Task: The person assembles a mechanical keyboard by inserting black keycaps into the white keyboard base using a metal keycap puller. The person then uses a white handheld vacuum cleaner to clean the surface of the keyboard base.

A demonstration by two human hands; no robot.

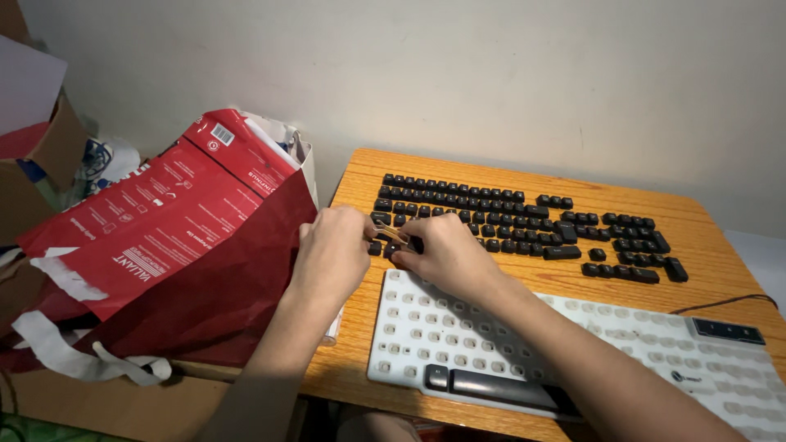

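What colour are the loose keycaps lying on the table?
Black, seen clearly in the head view: the keycaps lie in rows on the wooden table.

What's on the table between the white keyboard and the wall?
In the head view, rows of loose black keycaps lie on the wooden table there, above the white keyboard. The left hand and right hand meet at their left end.

Person's body: left hand and right hand, both bare; forearms uncovered, no sleeves, gloves, rings or watch visible.
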